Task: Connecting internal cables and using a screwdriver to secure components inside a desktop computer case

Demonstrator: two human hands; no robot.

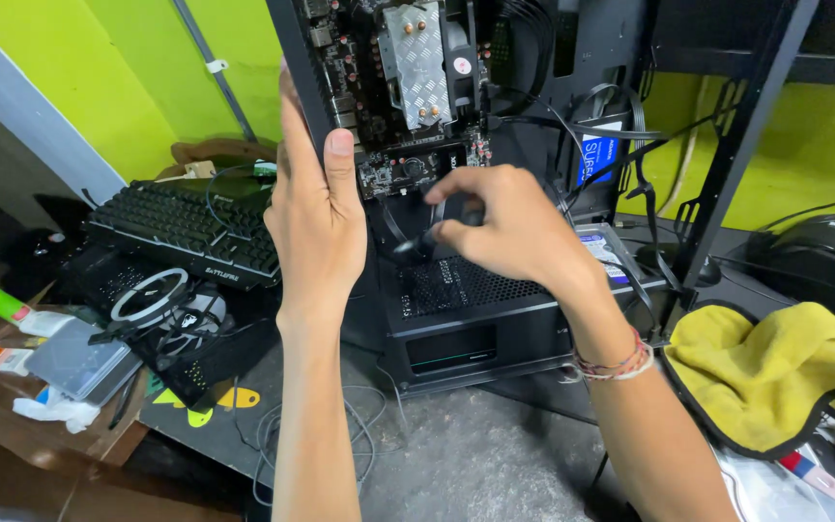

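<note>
Two hands in my view, both up at one open black computer case (495,319) standing on the desk (475,464). My left hand (313,217) is flat against the case's front edge, fingers straight up and thumb laid along the frame, its grip wrapped on that edge. My right hand (509,227) is curled in front of the lower part of the motherboard (379,106), fingertips pinched shut on something small and dark; I cannot tell what it is, it is mostly hidden by the fingers. One silver cooler (419,60) sits on the board, well above that pinch. One bundle of black cables (591,130) loops down inside the case to the right of my right hand. There is one woven band on my right wrist. Left of the case I count one black keyboard (181,232), and nearer me one fan with a white ring (152,295), both near my left forearm. On the right, well apart from both hands, lies one yellow cloth (775,372). Thin grey wires (359,425) trail on the desk between my two forearms.
</note>
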